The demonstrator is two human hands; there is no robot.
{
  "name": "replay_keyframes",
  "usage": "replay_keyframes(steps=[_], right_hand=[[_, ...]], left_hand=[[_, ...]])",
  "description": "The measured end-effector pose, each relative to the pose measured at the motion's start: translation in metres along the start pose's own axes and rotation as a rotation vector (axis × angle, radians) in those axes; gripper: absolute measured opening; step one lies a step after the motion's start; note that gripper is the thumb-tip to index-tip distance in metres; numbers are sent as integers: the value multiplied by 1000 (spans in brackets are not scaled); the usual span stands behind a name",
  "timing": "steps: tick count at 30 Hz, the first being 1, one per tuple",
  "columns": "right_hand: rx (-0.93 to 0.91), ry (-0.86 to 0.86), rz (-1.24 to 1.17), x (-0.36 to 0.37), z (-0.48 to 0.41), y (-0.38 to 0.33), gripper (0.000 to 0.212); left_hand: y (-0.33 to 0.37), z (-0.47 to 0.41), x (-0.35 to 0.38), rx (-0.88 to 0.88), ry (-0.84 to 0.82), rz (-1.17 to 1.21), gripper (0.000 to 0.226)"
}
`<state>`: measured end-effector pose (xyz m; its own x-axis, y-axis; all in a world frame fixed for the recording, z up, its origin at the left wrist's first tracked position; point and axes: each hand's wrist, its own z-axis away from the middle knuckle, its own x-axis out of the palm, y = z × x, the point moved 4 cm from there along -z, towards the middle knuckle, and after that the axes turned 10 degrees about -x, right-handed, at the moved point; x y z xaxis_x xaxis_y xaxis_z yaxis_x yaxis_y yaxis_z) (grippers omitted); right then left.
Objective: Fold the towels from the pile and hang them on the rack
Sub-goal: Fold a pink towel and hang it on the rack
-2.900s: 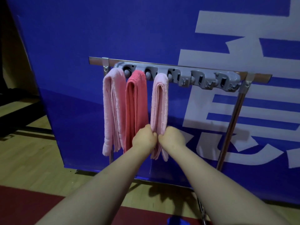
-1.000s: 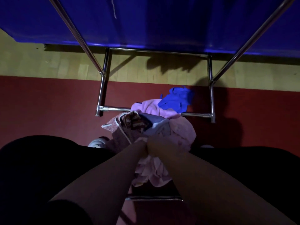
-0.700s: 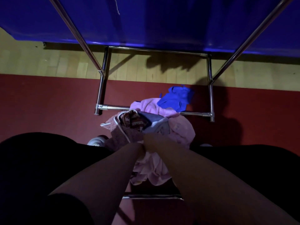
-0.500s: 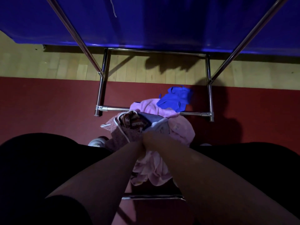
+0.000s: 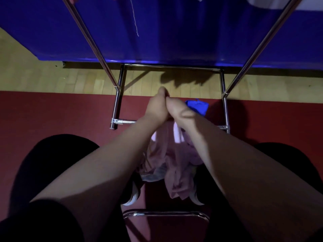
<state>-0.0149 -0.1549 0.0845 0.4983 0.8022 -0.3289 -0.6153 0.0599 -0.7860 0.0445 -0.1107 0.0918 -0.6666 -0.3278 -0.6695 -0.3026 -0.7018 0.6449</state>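
pink towel lifted off the pile, both hands pinched at its top

i had both hands together, raised over the red floor. my left hand (image 5: 155,106) and right hand (image 5: 176,110) were touching, fingers curled closed, and a pink towel (image 5: 167,159) hung down from under them between my forearms. i judged both were pinched on its top edge, though the grip itself was hidden by the knuckles. the lower end of the towel ran into the pile (image 5: 176,182) near my feet, crumpled, so i could not tell where one cloth stopped and the next began. a blue cloth (image 5: 197,106) lay just beyond my right hand, by the rack (image 5: 118,102) base; the rack's top bar was out of view above.

what worried me: with both hands on one spot, the towel hung bunched, not spread, so a fold from there would likely come out crooked. a second piece could also ride up, snagged in the folds, and drop. the light was dim, which made corners hard to find.
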Motion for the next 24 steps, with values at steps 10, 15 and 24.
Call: replay_keyframes(steps=[10,15,24], right_hand=[[-249,-83,-403,-50,40,-83,26],[-135,75,-303,-60,25,-64,13],[-444,75,-392,-83,14,-107,26]], left_hand=[[61,11,-83,324,120,119,34],[48,10,-68,278,-14,226,40],[46,-19,-89,46,-237,286,20]])
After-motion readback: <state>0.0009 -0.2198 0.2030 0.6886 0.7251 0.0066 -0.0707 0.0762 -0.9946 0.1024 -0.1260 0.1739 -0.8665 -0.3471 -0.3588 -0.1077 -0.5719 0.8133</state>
